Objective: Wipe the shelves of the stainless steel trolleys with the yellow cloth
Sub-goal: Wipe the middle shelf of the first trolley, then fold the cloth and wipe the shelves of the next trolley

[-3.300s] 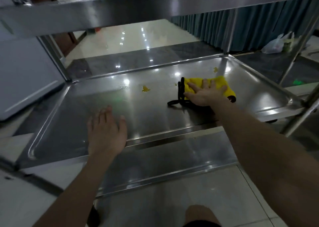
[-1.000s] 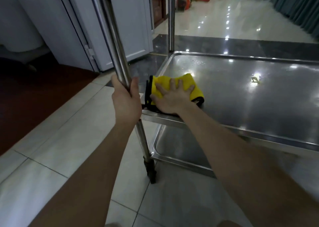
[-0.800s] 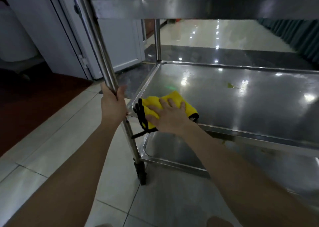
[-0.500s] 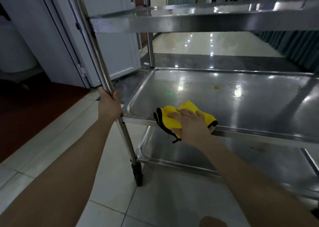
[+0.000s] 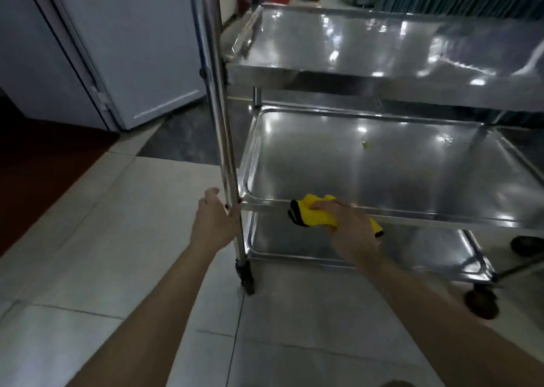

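As only the head view is on record, one entry covers it. Item: stainless steel trolley, three tiers; top shelf (image 5: 368,42), middle shelf (image 5: 382,174), bottom shelf (image 5: 282,239). Item: yellow cloth (image 5: 313,214), bunched, black-edged, lying over the front rim of the middle shelf near its front-left corner. Progress, as a judgement: the middle shelf is partly wiped at best; a small yellowish speck (image 5: 366,145) sits toward its rear edge, so another pass is owed there; nothing shows whether the top and bottom shelves are done; any other trolley cannot be assessed. Right hand (image 5: 348,229): palm down, arm stretched forward, fingers clutching the cloth against the front rim. Left hand (image 5: 216,224): fingers wrapped round the front-left post (image 5: 219,121) at the level of the middle shelf, thumb lifted off it; a bracing hold, by the look of it.
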`<action>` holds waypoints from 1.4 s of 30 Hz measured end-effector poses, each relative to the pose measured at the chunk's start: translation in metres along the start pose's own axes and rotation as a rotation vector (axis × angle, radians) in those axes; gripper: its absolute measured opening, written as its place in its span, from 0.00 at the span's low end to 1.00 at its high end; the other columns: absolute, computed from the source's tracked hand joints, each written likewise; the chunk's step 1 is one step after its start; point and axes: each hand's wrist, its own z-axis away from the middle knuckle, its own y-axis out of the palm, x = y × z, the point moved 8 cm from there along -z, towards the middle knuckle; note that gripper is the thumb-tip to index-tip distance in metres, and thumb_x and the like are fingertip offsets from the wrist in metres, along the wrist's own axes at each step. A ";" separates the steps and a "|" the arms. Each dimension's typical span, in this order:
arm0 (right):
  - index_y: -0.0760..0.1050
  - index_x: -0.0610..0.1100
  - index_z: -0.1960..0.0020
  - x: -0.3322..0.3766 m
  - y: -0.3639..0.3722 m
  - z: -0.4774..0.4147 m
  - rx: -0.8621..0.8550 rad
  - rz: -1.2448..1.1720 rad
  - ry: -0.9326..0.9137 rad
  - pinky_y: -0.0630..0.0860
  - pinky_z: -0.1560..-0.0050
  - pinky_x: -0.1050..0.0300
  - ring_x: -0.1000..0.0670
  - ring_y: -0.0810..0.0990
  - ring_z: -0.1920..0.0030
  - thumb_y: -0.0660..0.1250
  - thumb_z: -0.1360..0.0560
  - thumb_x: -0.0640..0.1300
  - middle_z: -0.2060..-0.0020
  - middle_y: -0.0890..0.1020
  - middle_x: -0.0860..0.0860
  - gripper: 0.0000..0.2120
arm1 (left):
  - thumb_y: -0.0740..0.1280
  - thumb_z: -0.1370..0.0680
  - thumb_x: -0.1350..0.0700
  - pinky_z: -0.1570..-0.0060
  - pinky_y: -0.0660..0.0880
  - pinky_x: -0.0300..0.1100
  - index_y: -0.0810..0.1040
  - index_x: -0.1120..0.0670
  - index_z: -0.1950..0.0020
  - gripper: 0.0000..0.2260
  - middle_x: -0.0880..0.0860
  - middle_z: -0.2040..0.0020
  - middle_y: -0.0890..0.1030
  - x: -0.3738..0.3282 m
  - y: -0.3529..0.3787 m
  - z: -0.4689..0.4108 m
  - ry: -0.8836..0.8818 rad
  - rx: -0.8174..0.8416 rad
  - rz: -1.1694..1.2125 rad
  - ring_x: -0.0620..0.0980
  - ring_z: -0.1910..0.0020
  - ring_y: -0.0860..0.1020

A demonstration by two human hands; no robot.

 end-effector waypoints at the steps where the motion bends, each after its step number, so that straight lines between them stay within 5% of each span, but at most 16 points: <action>1: 0.83 0.51 0.33 0.022 0.001 0.013 0.072 -0.025 -0.002 0.73 0.37 0.51 0.41 0.81 0.35 0.76 0.26 0.32 0.36 0.82 0.52 0.25 | 0.66 0.15 0.41 0.42 0.73 0.45 0.73 0.58 0.25 0.26 0.59 0.31 0.81 0.008 -0.003 0.016 -0.048 0.101 -0.012 0.59 0.33 0.79; 4: 0.82 0.52 0.31 0.105 0.008 0.044 0.370 -0.135 0.001 0.73 0.35 0.55 0.44 0.81 0.34 0.74 0.22 0.37 0.35 0.83 0.50 0.22 | 0.60 0.16 0.31 0.51 0.75 0.44 0.85 0.61 0.45 0.33 0.56 0.50 0.89 0.012 -0.030 0.067 -0.289 0.394 0.082 0.58 0.46 0.85; 6: 0.82 0.52 0.30 0.165 -0.002 0.050 0.418 -0.164 0.002 0.76 0.39 0.52 0.42 0.82 0.38 0.74 0.23 0.37 0.38 0.84 0.47 0.23 | 0.62 0.20 0.27 0.57 0.74 0.41 0.87 0.61 0.46 0.37 0.56 0.55 0.90 0.006 -0.066 0.101 -0.467 0.465 0.220 0.52 0.54 0.86; 9: 0.81 0.53 0.28 0.264 -0.045 0.049 0.329 -0.207 -0.026 0.75 0.41 0.52 0.44 0.82 0.41 0.75 0.23 0.39 0.39 0.83 0.50 0.25 | 0.70 0.22 0.31 0.56 0.76 0.40 0.87 0.58 0.45 0.29 0.54 0.56 0.90 -0.019 -0.149 0.132 -0.505 0.451 0.339 0.49 0.56 0.88; 14: 0.68 0.59 0.19 0.406 -0.105 0.035 0.394 -0.227 -0.151 0.68 0.24 0.50 0.48 0.69 0.22 0.74 0.21 0.57 0.21 0.70 0.52 0.32 | 0.74 0.28 0.37 0.57 0.74 0.47 0.80 0.60 0.53 0.25 0.58 0.58 0.82 -0.082 -0.323 0.129 -0.283 0.176 0.284 0.53 0.59 0.81; 18: 0.59 0.64 0.17 0.464 -0.125 0.014 0.379 -0.338 -0.167 0.71 0.26 0.54 0.55 0.70 0.23 0.64 0.16 0.63 0.21 0.67 0.60 0.30 | 0.78 0.24 0.45 0.48 0.77 0.52 0.81 0.53 0.50 0.13 0.51 0.52 0.79 -0.124 -0.427 0.109 -0.023 0.053 0.013 0.53 0.50 0.79; 23: 0.61 0.53 0.16 0.478 -0.110 -0.042 0.269 -0.556 0.196 0.77 0.31 0.53 0.58 0.76 0.31 0.73 0.19 0.53 0.25 0.75 0.53 0.36 | 0.79 0.23 0.49 0.61 0.72 0.46 0.79 0.50 0.52 0.11 0.47 0.60 0.80 -0.144 -0.515 0.070 0.072 -0.052 -0.028 0.53 0.57 0.80; 28: 0.56 0.50 0.14 0.502 -0.074 -0.124 0.442 -0.801 0.363 0.67 0.23 0.50 0.54 0.66 0.21 0.80 0.26 0.56 0.20 0.67 0.55 0.49 | 0.78 0.20 0.51 0.60 0.70 0.48 0.80 0.52 0.50 0.09 0.53 0.59 0.81 -0.162 -0.569 -0.004 0.159 -0.025 0.143 0.49 0.60 0.78; 32: 0.75 0.52 0.25 0.518 -0.064 -0.222 0.373 -0.959 0.306 0.74 0.29 0.49 0.53 0.78 0.30 0.80 0.24 0.49 0.31 0.81 0.56 0.30 | 0.76 0.19 0.55 0.62 0.74 0.31 0.78 0.46 0.47 0.08 0.42 0.57 0.82 -0.171 -0.594 -0.088 0.215 0.021 0.208 0.37 0.59 0.79; 36: 0.83 0.42 0.39 0.529 -0.063 -0.340 0.191 -1.068 0.295 0.83 0.39 0.44 0.44 0.86 0.43 0.78 0.22 0.43 0.47 0.88 0.47 0.13 | 0.74 0.17 0.57 0.55 0.78 0.30 0.74 0.39 0.39 0.16 0.35 0.45 0.81 -0.179 -0.636 -0.190 0.243 -0.026 0.194 0.32 0.45 0.80; 39: 0.83 0.44 0.48 0.542 -0.069 -0.422 0.173 -1.013 0.257 0.84 0.47 0.49 0.50 0.86 0.52 0.81 0.25 0.43 0.55 0.88 0.50 0.09 | 0.70 0.16 0.61 0.56 0.76 0.45 0.70 0.41 0.38 0.17 0.47 0.49 0.80 -0.194 -0.656 -0.267 0.254 -0.015 0.094 0.45 0.50 0.81; 42: 0.82 0.41 0.51 0.548 -0.090 -0.499 0.136 -0.977 0.203 0.82 0.51 0.52 0.52 0.84 0.56 0.82 0.26 0.45 0.59 0.86 0.49 0.11 | 0.67 0.17 0.66 0.60 0.74 0.40 0.73 0.47 0.42 0.13 0.54 0.52 0.78 -0.222 -0.660 -0.346 0.299 0.018 0.070 0.43 0.58 0.77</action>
